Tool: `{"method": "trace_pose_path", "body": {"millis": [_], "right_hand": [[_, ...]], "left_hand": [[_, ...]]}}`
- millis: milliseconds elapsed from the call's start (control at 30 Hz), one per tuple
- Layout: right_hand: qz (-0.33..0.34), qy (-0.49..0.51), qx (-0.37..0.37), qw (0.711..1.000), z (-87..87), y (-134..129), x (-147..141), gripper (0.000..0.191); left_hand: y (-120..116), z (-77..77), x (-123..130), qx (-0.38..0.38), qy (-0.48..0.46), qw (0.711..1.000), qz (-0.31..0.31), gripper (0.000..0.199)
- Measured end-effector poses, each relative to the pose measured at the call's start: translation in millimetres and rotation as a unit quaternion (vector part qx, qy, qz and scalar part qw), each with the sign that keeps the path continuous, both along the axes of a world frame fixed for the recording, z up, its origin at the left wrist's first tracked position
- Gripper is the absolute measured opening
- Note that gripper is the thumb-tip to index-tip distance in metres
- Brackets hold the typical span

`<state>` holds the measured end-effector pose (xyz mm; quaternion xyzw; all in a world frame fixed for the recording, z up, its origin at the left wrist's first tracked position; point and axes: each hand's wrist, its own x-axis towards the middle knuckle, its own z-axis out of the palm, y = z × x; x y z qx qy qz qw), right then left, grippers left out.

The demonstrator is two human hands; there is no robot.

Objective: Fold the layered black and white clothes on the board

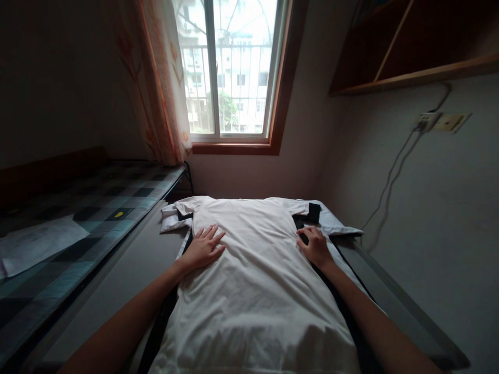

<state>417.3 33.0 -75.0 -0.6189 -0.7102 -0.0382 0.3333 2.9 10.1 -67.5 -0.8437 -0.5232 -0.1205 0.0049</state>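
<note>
A white short-sleeved T-shirt (249, 270) lies spread out with its shoulders toward the window and some wrinkles in its lower half. Black cloth (314, 213) shows from under it at the sleeves and along both sides. Below that, more white cloth (335, 222) sticks out at the right and left. My left hand (204, 248) rests flat on the left side of the T-shirt, fingers spread. At the opposite side edge, below the sleeve, my right hand (315, 246) has its fingers curled and pinches the T-shirt's fabric.
The clothes lie on a grey table (117, 291). To the left is a bed with a checked cover (101, 208) and a sheet of paper (42, 244). Ahead are a window (237, 78) and a curtain (156, 88). On the right wall, cables (390, 182) hang from a socket (448, 122).
</note>
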Motion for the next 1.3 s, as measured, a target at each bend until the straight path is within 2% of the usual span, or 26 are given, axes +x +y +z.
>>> {"method": "trace_pose_path", "body": {"millis": [100,233,300,400,567,733,967,1100,1200,1267,1300], "right_hand": [[0.032,-0.022,-0.023,0.999,14.0,6.8,-22.4,0.028],[0.088,-0.087,-0.098,0.987,27.2,22.9,-62.8,0.05],[0.108,-0.124,-0.12,0.979,27.4,31.9,-79.0,0.056],[0.088,-0.154,-0.159,0.971,21.1,43.6,-88.1,0.06],[0.051,-0.168,-0.199,0.964,7.9,54.2,-64.8,0.063],[-0.021,-0.119,-0.21,0.97,2.8,55.2,-32.1,0.062],[-0.021,-0.08,-0.19,0.978,2.2,50.5,-21.1,0.059],[0.002,0.006,-0.154,0.988,-0.1,49.3,-14.6,0.05],[0.033,0.163,-0.088,0.982,-0.1,48.7,-6.5,0.039],[0.044,0.332,-0.045,0.941,2.4,48.3,0.7,0.037],[0.045,0.427,-0.028,0.903,4.2,48.1,5.1,0.037]], "left_hand": [[1.1,-0.5,-0.3,-0.003,0.001,1.0,0.004,0.057],[1.0,0.5,0.0,-0.008,-0.006,1.0,0.001,0.055],[0.4,2.0,0.1,-0.008,-0.012,1.0,0.0,0.054],[-0.2,4.3,0.1,-0.014,-0.014,1.0,-0.002,0.054],[0.9,3.9,-0.5,-0.01,-0.018,1.0,0.0,0.052],[2.0,2.4,-2.0,-0.007,-0.032,0.999,-0.009,0.052],[0.8,2.9,-0.7,-0.009,-0.034,0.999,-0.008,0.051],[2.2,3.5,-0.3,0.002,-0.07,0.998,0.005,0.046],[7.6,10.8,-10.5,0.05,-0.154,0.985,0.063,0.038],[13.8,18.1,-26.0,0.103,-0.226,0.961,0.126,0.038],[17.4,21.5,-36.0,0.128,-0.258,0.944,0.158,0.039]]}}
